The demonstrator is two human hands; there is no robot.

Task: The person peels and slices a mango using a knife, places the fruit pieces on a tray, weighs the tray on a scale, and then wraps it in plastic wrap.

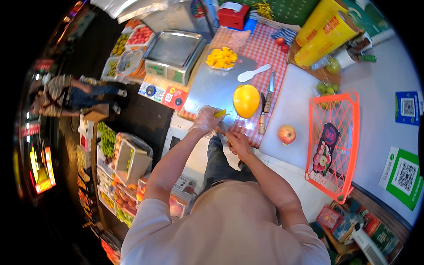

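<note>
My left hand (206, 120), in a clear plastic glove, pinches a small yellow-green piece of fruit (220, 113) over the near edge of the metal board (201, 95). Close beside it, my right hand (239, 144) is closed round a small knife, whose blade (222, 126) points up toward the left hand; its handle is mostly hidden in the fist. A large peeled yellow fruit (246, 101), which looks like mango, lies at the board's right side. Beyond it are a white spatula (254, 73) and a tray of yellow fruit chunks (221, 58). Two knives (267, 104) with wooden handles lie right of the mango.
A scale (170, 55) stands left of the board. An apple (286, 134) and an orange plastic basket (353, 145) are to the right, with yellow film rolls (324, 39) behind. Fruit boxes (130, 161) line the left; another person (66, 95) stands farther off.
</note>
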